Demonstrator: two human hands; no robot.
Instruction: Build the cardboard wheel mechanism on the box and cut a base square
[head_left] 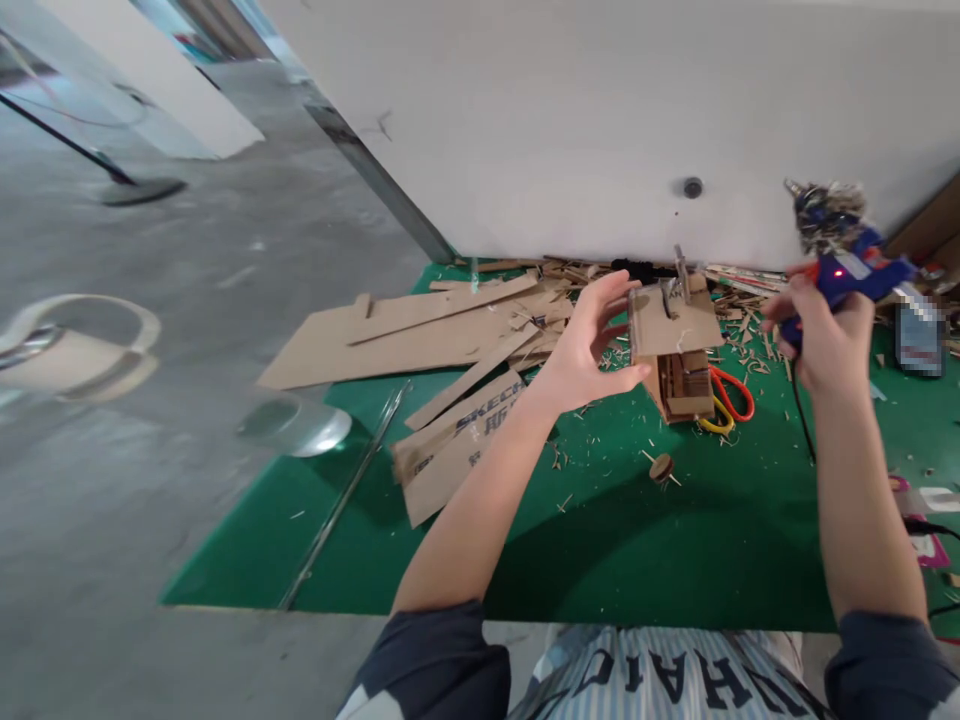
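My right hand (817,325) is wrapped round the handle of a blue hot glue gun (844,275). A small red light glows on its body, and silvery, tangled material covers its front. My left hand (589,345) is curved beside a small cardboard model (679,320), fingers and thumb apart at its left edge. Whether the fingertips touch it, I cannot tell. A slotted flat top and an open compartment below show on the model. Just right of it are scissors (735,395) with orange and yellow handles. A small cardboard disc (661,468) on a thin stick lies nearer me.
Cardboard sheets (435,325) and a printed strip (457,440) lie left on the green table (600,560). Scraps (555,280) line the white wall. A clear plastic cup (300,425) lies near the left edge; a phone (919,340) is at right. The gun's cord (802,410) trails down.
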